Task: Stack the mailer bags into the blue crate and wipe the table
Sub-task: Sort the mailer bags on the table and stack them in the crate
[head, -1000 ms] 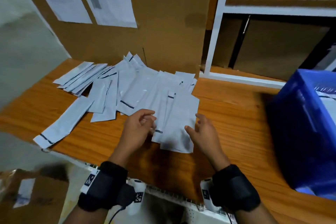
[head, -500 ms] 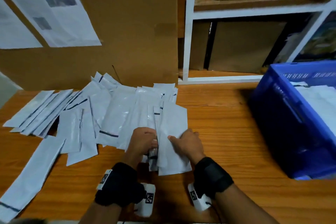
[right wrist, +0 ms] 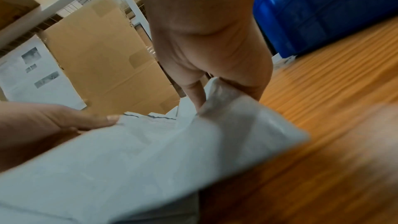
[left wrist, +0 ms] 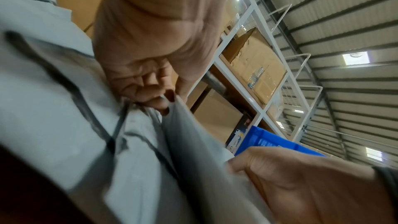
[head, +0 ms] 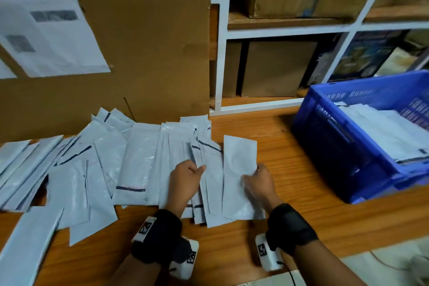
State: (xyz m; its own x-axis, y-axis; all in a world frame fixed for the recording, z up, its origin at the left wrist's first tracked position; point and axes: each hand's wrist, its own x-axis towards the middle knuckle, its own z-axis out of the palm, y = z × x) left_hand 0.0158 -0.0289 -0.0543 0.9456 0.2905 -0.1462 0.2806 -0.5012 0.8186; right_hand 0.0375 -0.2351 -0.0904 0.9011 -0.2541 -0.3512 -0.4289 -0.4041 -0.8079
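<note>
The mailer bags (head: 216,179) lie fanned across the near-left table (head: 290,183), left hand (head: 183,183) and right hand (head: 260,183) each pinching one side of a small bunch, best squared edge-to-edge before going right into the blue crate (head: 343,146).

Cardboard boxes (head: 281,67) on white shelving (head: 221,37)

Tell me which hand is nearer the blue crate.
Right. The right hand grips the mailer bags at their right edge, with bare table between it and the blue crate. The left hand holds the bundle's left side, farther away.
</note>
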